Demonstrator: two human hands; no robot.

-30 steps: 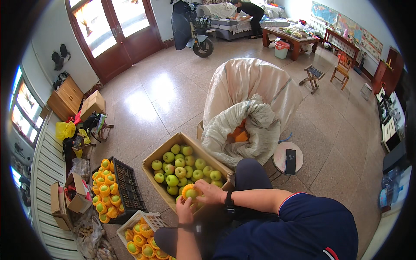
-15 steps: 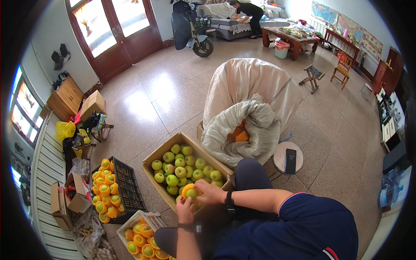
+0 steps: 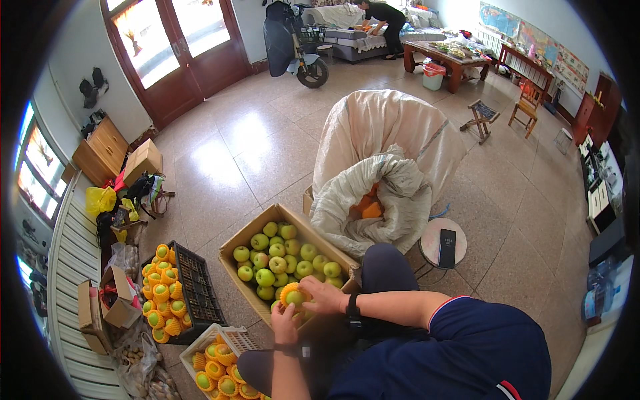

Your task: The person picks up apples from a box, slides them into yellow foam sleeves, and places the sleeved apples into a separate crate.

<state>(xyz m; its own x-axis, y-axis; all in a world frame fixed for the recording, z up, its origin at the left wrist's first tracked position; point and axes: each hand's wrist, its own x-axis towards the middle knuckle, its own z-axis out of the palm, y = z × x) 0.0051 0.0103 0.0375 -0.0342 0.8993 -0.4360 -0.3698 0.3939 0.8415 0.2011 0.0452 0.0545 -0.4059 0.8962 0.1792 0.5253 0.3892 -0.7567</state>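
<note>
A green apple in an orange foam net (image 3: pixel 292 295) is between my two hands, over the near edge of an open cardboard box (image 3: pixel 323 245). My left hand (image 3: pixel 285 325) grips it from below with the fingertips. From the right, my right hand (image 3: pixel 323 297) curls its fingers on the net's upper side. Loose green apples (image 3: pixel 277 264) fill much of the box, without nets. By my left knee, a white plastic crate (image 3: pixel 193 348) holds apples in orange nets. Left of the box, a black crate (image 3: pixel 203 293) holds more netted apples.
Beyond the box stands a large whitish woven sack (image 3: pixel 373 230) with orange nets inside. A round stool (image 3: pixel 430 237) at my right carries a phone (image 3: pixel 447 249). Cartons (image 3: pixel 119 293) and bags line the left wall. Far back, a person (image 3: pixel 387 23) bends over a sofa.
</note>
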